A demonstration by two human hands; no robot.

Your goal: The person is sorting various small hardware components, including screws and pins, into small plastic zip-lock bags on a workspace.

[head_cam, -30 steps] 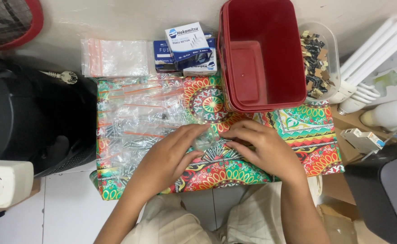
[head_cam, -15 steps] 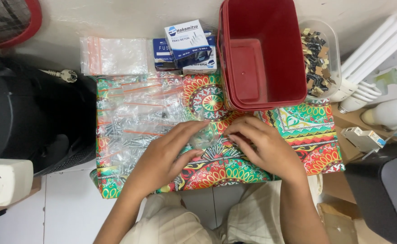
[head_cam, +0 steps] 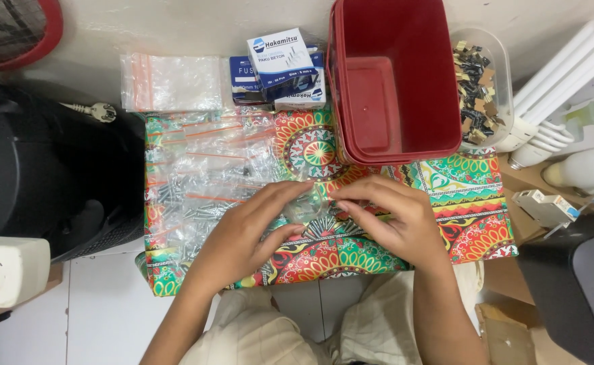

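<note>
Since a moment ago our left hand [head_cam: 243, 236] and right hand [head_cam: 398, 220] have closed in, fingertips now pinching the small clear plastic zip bag [head_cam: 310, 206] between them. We judge the bag is being pressed shut. It lies flat on the colourful patterned cloth [head_cam: 472, 203], long axis across, left to right; its mouth direction is unclear.

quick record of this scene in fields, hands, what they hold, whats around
surface: patterned cloth
left hand: fingertips on small clear bag
right hand: pinching the same bag
left of hands: filled zip bags of screws
behind: red tub, small boxes, empty zip bags
right: clear container of small parts
</note>
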